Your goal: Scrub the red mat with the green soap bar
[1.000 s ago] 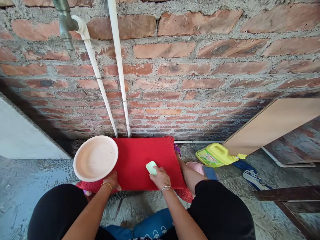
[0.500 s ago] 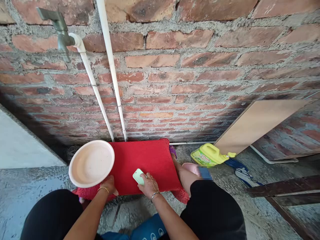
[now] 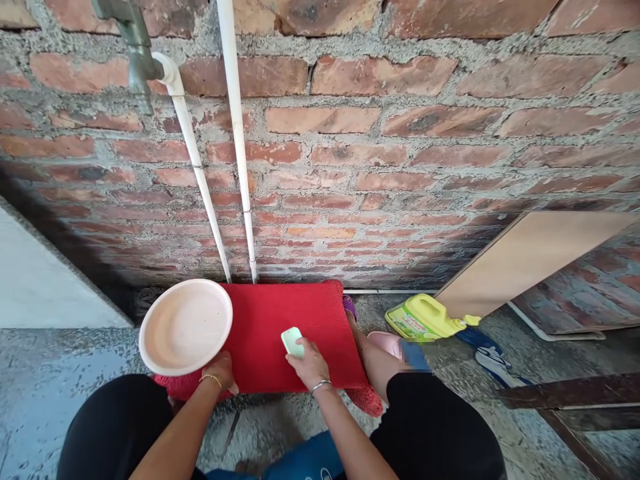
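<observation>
A red cloth (image 3: 295, 303) lies spread over a low flat surface before my knees, its ends hanging over both sides. My right hand (image 3: 311, 365) is closed around the near end of a pale green scrubbing brush (image 3: 292, 341), which rests on the cloth; its underside is hidden. At the cloth's near left edge, my left hand (image 3: 221, 373) is closed on the fabric, thumb pointing right, its fingers partly hidden. Just above that hand, a pale pink basin (image 3: 185, 327) covers the cloth's left end; no water can be made out in it.
A tap (image 3: 137, 63) and white pipes (image 3: 240, 153) run along the brick wall ahead. To the right stand a yellow detergent jug (image 3: 425, 317), a leaning board (image 3: 525, 260), slippers (image 3: 493, 363) and a dark wooden frame (image 3: 570, 390). The concrete floor (image 3: 65, 373) looks wet at left.
My right hand and the scrubbing brush have moved slightly right over the cloth. The left hand and basin keep their places; the whole view has shifted a little.
</observation>
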`<state>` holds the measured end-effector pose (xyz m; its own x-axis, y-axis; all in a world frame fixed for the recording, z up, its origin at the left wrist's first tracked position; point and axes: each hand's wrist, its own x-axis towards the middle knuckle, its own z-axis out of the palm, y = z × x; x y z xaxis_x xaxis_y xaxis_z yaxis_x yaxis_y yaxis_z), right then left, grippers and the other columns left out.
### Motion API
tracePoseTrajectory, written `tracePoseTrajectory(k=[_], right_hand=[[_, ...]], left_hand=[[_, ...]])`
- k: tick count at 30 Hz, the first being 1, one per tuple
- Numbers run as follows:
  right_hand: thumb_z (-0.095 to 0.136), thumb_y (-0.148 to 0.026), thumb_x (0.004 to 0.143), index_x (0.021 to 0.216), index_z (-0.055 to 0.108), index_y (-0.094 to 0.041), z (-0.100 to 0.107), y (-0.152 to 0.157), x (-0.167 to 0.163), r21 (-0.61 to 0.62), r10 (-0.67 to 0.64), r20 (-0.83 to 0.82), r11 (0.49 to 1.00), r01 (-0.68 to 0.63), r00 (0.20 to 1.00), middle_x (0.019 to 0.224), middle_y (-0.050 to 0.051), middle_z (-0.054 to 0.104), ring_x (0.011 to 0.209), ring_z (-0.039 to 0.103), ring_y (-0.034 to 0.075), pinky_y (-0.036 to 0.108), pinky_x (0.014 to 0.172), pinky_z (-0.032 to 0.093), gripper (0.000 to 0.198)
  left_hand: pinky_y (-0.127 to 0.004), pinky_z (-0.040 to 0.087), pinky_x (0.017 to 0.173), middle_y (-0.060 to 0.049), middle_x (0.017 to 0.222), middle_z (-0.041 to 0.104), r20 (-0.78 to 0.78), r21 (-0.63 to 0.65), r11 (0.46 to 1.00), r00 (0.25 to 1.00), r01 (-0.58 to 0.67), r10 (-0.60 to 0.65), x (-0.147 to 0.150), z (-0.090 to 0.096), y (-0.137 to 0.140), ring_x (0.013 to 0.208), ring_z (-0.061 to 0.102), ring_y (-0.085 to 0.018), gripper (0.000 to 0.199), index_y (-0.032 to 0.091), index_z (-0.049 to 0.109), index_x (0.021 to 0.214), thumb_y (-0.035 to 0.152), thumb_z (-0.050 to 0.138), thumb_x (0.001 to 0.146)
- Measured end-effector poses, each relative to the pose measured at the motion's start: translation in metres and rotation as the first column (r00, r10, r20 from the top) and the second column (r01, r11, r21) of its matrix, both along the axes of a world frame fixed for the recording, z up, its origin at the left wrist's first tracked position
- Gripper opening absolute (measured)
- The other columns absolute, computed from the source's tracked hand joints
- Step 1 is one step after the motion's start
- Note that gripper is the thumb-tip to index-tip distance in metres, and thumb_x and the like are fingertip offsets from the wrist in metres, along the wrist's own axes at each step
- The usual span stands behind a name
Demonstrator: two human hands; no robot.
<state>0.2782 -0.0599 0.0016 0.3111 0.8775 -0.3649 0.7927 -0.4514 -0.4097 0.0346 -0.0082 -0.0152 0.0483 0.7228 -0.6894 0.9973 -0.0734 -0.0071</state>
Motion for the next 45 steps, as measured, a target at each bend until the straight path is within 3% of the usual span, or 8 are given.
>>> tracePoseTrajectory(k=[4, 8, 14, 17, 28, 32, 39, 45], right_hand=[[0.059, -0.033, 0.080, 0.120, 0.060, -0.022, 0.003, 0.017, -0.041, 0.010, 0.206, 0.041, 0.978, -0.207, 0.978, 0.116, 0.008, 0.060, 0.103, 0.058, 0.024, 0.032, 0.087, 0.041, 0.041], [0.060, -0.031, 0.078, 0.119, 0.061, -0.023, 0.003, 0.027, -0.033, -0.052, 0.267, 0.071, 0.963, -0.263, 0.961, 0.118, 0.009, 0.059, 0.106, 0.057, 0.025, 0.032, 0.090, 0.041, 0.041], [0.057, -0.036, 0.080, 0.120, 0.059, -0.025, 0.000, 0.021, 0.037, -0.103, -0.032, 0.123, 0.994, 0.045, 0.992, 0.109, 0.008, 0.062, 0.094, 0.064, 0.020, 0.028, 0.078, 0.044, 0.042], [0.054, -0.041, 0.081, 0.119, 0.058, -0.027, 0.000, 0.024, 0.044, -0.071, -0.140, 0.101, 0.986, 0.148, 0.985, 0.106, 0.006, 0.063, 0.087, 0.065, 0.018, 0.027, 0.072, 0.044, 0.040], [0.065, -0.033, 0.075, 0.112, 0.064, -0.024, -0.008, 0.089, -0.074, 0.064, 0.291, 0.031, 0.954, -0.293, 0.956, 0.119, 0.011, 0.058, 0.109, 0.054, 0.031, 0.037, 0.091, 0.039, 0.039], [0.063, -0.028, 0.073, 0.110, 0.065, -0.025, -0.014, 0.086, -0.041, 0.015, 0.255, 0.057, 0.966, -0.256, 0.965, 0.113, 0.009, 0.060, 0.102, 0.058, 0.027, 0.033, 0.088, 0.040, 0.037], [0.058, -0.038, 0.078, 0.110, 0.062, -0.031, -0.020, 0.072, 0.041, 0.000, -0.042, 0.183, 0.999, 0.043, 0.982, 0.099, 0.008, 0.062, 0.097, 0.060, 0.026, 0.035, 0.079, 0.045, 0.034], [0.062, -0.041, 0.075, 0.112, 0.061, -0.033, -0.022, 0.101, -0.040, 0.082, 0.103, 0.088, 0.990, -0.110, 0.991, 0.106, 0.005, 0.060, 0.097, 0.060, 0.020, 0.030, 0.084, 0.044, 0.038]], left_hand=[[-0.043, 0.044, 0.100, -0.015, 0.118, 0.067, 0.012, 0.006, 0.999, 0.999, -0.035, 0.035, 0.000, -0.001, 0.001, 0.112, 0.061, -0.033, 0.070, 0.018, 0.060, 0.104, 0.029, 0.086, 0.040], [-0.042, 0.045, 0.100, -0.016, 0.119, 0.066, 0.007, -0.001, 0.999, 0.999, -0.053, 0.053, 0.000, -0.003, 0.002, 0.114, 0.060, -0.033, 0.073, 0.017, 0.059, 0.104, 0.027, 0.086, 0.038], [-0.043, 0.043, 0.103, -0.020, 0.122, 0.063, -0.019, -0.012, 0.998, 0.998, -0.058, 0.058, 0.002, -0.011, 0.003, 0.119, 0.057, -0.035, 0.083, 0.011, 0.058, 0.112, 0.027, 0.086, 0.036], [-0.044, 0.043, 0.102, -0.018, 0.119, 0.065, -0.007, -0.017, 0.997, 0.997, -0.074, 0.074, 0.003, -0.011, 0.002, 0.116, 0.058, -0.035, 0.079, 0.014, 0.059, 0.109, 0.026, 0.086, 0.036], [-0.043, 0.044, 0.100, -0.014, 0.113, 0.067, 0.003, 0.017, 0.996, 0.996, -0.086, 0.086, 0.005, -0.007, 0.003, 0.112, 0.060, -0.034, 0.075, 0.015, 0.061, 0.104, 0.019, 0.085, 0.033], [-0.042, 0.045, 0.098, -0.015, 0.110, 0.067, 0.015, 0.017, 0.996, 0.997, -0.082, 0.082, 0.006, -0.001, 0.002, 0.110, 0.061, -0.034, 0.075, 0.013, 0.061, 0.102, 0.022, 0.086, 0.032], [-0.038, 0.048, 0.092, -0.011, 0.105, 0.069, 0.070, -0.007, 0.989, 0.987, -0.145, 0.145, 0.005, -0.007, 0.000, 0.106, 0.063, -0.032, 0.065, 0.016, 0.060, 0.097, 0.017, 0.083, 0.036], [-0.038, 0.047, 0.095, -0.008, 0.108, 0.068, 0.049, -0.007, 0.987, 0.986, -0.158, 0.159, 0.007, -0.006, 0.002, 0.110, 0.061, -0.031, 0.070, 0.019, 0.059, 0.098, 0.015, 0.084, 0.033]])
